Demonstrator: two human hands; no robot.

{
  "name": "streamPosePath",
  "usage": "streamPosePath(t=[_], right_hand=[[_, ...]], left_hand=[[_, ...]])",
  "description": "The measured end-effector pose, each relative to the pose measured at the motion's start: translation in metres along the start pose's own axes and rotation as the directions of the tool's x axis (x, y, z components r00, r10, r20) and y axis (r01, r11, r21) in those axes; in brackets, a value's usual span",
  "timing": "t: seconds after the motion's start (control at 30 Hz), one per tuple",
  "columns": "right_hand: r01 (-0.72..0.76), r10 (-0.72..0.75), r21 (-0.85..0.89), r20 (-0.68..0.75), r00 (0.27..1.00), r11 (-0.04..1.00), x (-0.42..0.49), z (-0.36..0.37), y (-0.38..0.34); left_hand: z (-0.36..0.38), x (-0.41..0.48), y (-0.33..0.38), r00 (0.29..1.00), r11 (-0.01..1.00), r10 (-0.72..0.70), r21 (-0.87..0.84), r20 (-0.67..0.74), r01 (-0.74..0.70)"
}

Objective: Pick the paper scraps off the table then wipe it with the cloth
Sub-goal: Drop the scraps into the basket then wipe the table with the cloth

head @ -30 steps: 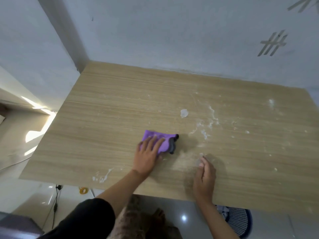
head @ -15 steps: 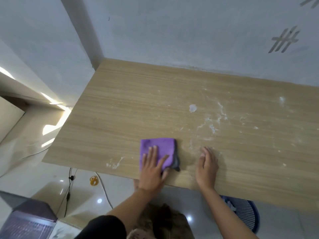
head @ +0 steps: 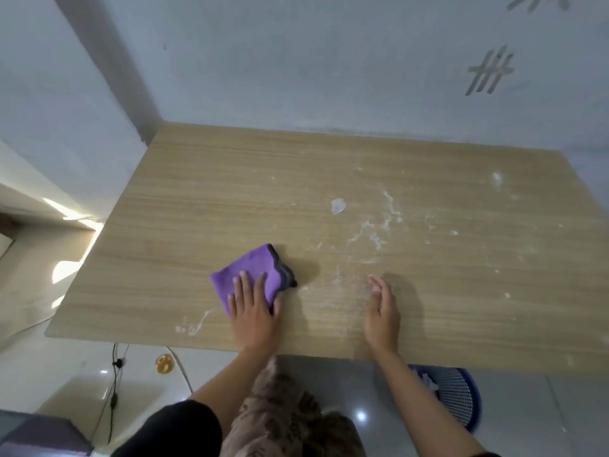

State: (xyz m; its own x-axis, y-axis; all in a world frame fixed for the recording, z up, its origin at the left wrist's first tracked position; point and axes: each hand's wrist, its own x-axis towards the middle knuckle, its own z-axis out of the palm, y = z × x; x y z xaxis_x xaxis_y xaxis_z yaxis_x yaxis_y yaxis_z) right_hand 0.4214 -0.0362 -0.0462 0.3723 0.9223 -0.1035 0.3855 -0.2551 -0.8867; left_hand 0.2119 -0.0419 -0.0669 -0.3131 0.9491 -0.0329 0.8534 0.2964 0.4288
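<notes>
Purple, dark-edged folded cloth (head: 253, 275) lies near the wooden table (head: 197, 209)'s front edge, pressed under the left hand (head: 252, 311)'s straight fingers; the right hand (head: 382, 315) rests nearby, relaxed and empty. A blue mesh basket (head: 461, 400) below holds white scraps (head: 428, 384).

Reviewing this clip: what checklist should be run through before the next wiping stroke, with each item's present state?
1. The left hand presses flat on the purple cloth: ok.
2. The cloth lies on the table: ok.
3. All scraps picked up: not ok; a white scrap lies beyond the cloth.
4. The right hand is free: ok; open, holding nothing, right of the cloth and apart from it.
5. Surface clean: not ok; white smears show right of the scrap, more near the front edge.
6. Cloth damp enough: cannot tell.
</notes>
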Motion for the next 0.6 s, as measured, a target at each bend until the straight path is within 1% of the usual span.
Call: streamPosePath(t=[0.03, 0.07, 0.17, 0.23, 0.27, 0.3, 0.37, 0.4, 0.43, 0.47, 0.5, 0.53, 0.6], right_hand=[[-0.021, 0.021, 0.02, -0.004, 1.0, 1.0, 0.0, 0.0, 0.0], [-0.038, 0.038, 0.042, -0.013, 0.999, 0.998, 0.001, 0.001, 0.001], [-0.088, 0.093, 0.083, -0.061, 0.994, 0.993, 0.004, 0.0, -0.002], [-0.136, 0.157, 0.148, -0.138, 0.978, 0.979, 0.011, -0.005, -0.005], [-0.142, 0.175, 0.182, -0.183, 0.967, 0.973, 0.015, -0.008, -0.006], [-0.14, 0.183, 0.204, -0.215, 0.959, 0.969, 0.019, -0.013, -0.006], [-0.128, 0.188, 0.247, -0.235, 0.954, 0.96, 0.028, -0.021, -0.005], [-0.128, 0.192, 0.256, -0.242, 0.951, 0.958, 0.032, -0.024, -0.003], [-0.13, 0.197, 0.254, -0.258, 0.946, 0.958, 0.036, -0.028, -0.002], [-0.131, 0.199, 0.244, -0.278, 0.94, 0.961, 0.04, -0.031, 0.0], [-0.13, 0.198, 0.233, -0.3, 0.933, 0.964, 0.044, -0.033, 0.001], [-0.124, 0.192, 0.222, -0.318, 0.929, 0.967, 0.049, -0.036, 0.0], [-0.123, 0.179, 0.185, -0.332, 0.926, 0.975, 0.059, -0.037, 0.0]], left_hand=[[0.008, -0.007, 0.014, 0.999, 1.0, 0.016, 0.003, 0.04, -0.016], [0.019, -0.014, 0.029, 0.996, 0.998, 0.066, -0.011, 0.064, -0.066], [0.048, -0.028, 0.081, 0.946, 0.954, 0.279, -0.155, 0.163, -0.255], [0.064, -0.029, 0.109, 0.906, 0.909, 0.392, -0.223, 0.16, -0.353], [0.063, -0.028, 0.122, 0.897, 0.887, 0.418, -0.282, 0.147, -0.367], [0.061, -0.024, 0.131, 0.896, 0.863, 0.421, -0.366, 0.139, -0.349], [0.045, -0.008, 0.138, 0.933, 0.794, 0.34, -0.568, 0.119, -0.217], [0.034, 0.005, 0.135, 0.955, 0.761, 0.282, -0.627, 0.09, -0.166], [0.024, 0.019, 0.13, 0.97, 0.743, 0.241, -0.649, 0.034, -0.162], [0.016, 0.034, 0.121, 0.974, 0.757, 0.223, -0.625, -0.027, -0.191], [0.011, 0.052, 0.109, 0.972, 0.794, 0.223, -0.563, -0.079, -0.228], [0.009, 0.069, 0.095, 0.965, 0.854, 0.237, -0.449, -0.111, -0.262], [0.008, 0.099, 0.066, 0.964, 0.937, 0.248, -0.23, -0.091, -0.263]])
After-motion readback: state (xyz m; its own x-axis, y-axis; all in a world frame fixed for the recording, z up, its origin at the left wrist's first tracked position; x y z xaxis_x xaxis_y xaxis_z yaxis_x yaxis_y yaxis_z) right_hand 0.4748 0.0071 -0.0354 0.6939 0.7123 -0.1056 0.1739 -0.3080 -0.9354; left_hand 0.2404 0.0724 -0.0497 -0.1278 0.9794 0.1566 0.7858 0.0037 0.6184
